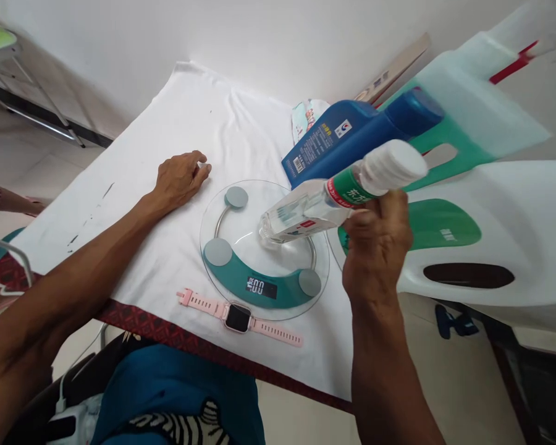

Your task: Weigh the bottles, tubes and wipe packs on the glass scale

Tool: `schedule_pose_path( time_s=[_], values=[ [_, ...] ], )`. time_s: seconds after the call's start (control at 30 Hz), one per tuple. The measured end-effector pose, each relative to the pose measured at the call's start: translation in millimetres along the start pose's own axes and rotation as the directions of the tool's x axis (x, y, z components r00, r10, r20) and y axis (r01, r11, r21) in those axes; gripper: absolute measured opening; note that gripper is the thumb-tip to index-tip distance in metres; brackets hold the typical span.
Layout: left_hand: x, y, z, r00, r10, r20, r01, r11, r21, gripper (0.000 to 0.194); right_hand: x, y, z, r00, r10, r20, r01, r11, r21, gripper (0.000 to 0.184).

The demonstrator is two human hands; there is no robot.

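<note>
My right hand [375, 241] is closed around a clear plastic bottle [306, 213] with a green and red label and a white cap. The bottle is tilted, its base over or on the round glass scale [259, 210]; whether they touch I cannot tell. The scale's display [261, 287] seems to read 0.0. To the left of the scale, my left hand [180, 176] rests on the white cloth, loosely bent, thumb and fingers apart, holding nothing. A pink-strapped smartwatch [238, 317] lies in front of the scale, its screen dark.
Behind the bottle stand a blue bottle [324, 142] and a pale green container [472, 93]. A large white jug [528, 222] with a green label is at the right. White cloth [157, 259] covers the table. Part of another person shows at the left edge.
</note>
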State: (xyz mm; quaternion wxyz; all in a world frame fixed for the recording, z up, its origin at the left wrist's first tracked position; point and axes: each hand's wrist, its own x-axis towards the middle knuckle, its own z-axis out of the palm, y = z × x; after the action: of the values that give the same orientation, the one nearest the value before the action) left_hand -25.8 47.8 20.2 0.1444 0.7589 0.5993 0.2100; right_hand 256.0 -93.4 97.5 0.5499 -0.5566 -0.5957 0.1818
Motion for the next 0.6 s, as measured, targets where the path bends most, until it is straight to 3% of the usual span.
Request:
schedule_pose_path(
  time_s=[0.07, 0.13, 0.27, 0.37, 0.5, 0.6],
  values=[
    [1, 0, -0.1, 1.0, 0.005, 0.004, -0.005, 1.0, 0.005, 0.032, -18, 13, -4, 0.98, 0.032, -0.195, -0.029, 0.999, 0.02, 0.049],
    [2, 1, -0.5, 1.0, 0.007, 0.014, -0.007, 1.0, 0.014, 0.03, -36, 28, -9, 0.925, 0.08, -0.373, -0.095, 0.995, -0.02, 0.052],
    [1, 5, -2.2, 1.0, 0.007, 0.025, -0.008, 1.0, 0.03, 0.027, -60, 52, -19, 0.816, 0.102, -0.569, -0.207, 0.971, -0.123, 0.059],
    [0, 8, -3.8, 1.0, -0.007, 0.025, 0.006, 0.999, 0.034, 0.026, -64, 61, -24, 0.804, 0.104, -0.586, -0.229, 0.963, -0.143, 0.063],
    [0, 8, -4.5, 1.0, -0.011, 0.026, 0.011, 1.0, 0.02, 0.028, -63, 63, -27, 0.861, 0.143, -0.489, -0.255, 0.952, -0.171, 0.065],
    [1, 6, -4.5, 1.0, 0.002, 0.019, -0.001, 1.0, -0.004, 0.031, -64, 63, -28, 0.876, 0.152, -0.457, -0.259, 0.948, -0.182, 0.063]
  ],
)
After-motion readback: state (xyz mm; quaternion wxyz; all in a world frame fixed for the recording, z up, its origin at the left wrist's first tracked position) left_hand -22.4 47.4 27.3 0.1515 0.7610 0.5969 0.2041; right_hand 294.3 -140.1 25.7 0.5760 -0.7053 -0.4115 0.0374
